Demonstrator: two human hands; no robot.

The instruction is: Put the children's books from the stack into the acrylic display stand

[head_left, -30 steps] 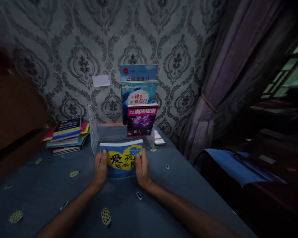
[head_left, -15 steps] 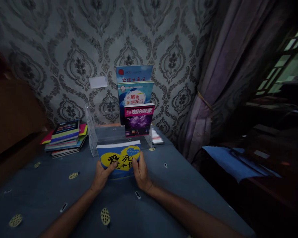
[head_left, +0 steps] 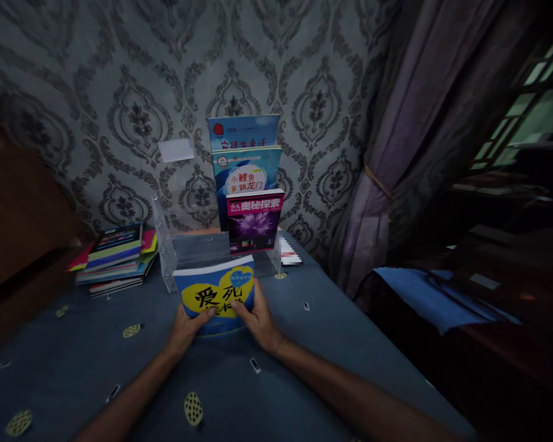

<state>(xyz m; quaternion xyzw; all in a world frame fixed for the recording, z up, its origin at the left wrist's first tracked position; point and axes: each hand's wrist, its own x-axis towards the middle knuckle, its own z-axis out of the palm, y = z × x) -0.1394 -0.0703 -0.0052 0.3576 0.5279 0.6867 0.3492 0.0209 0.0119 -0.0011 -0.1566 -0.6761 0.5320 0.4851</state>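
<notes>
Both my hands grip a blue book [head_left: 188, 279] with a yellow heart-like patch and black characters on its cover. My left hand [head_left: 184, 328] is closed on its lower left side, thumb across the front. On the lower right side my right hand [head_left: 260, 319] is closed the same way; the fingers behind the book are hidden. Just beyond stands a clear stepped display rack [head_left: 166, 252]. Its right side bears a purple and pink book [head_left: 253, 224], a teal-blue book [head_left: 246, 162] behind it, and a taller blue book [head_left: 246, 127] at the back.
A stack of books [head_left: 117, 255] lies left of the rack. A white label card [head_left: 176, 150] stands above the rack's back left. A patterned blue cloth covers the table [head_left: 304, 356]. A tied curtain [head_left: 373, 202] hangs at the right, beside a dark area with a blue cloth [head_left: 428, 298].
The held book has shifted slightly left and its left side tilts lower. My right hand has moved a little further over the cover. The whole view has shifted slightly.
</notes>
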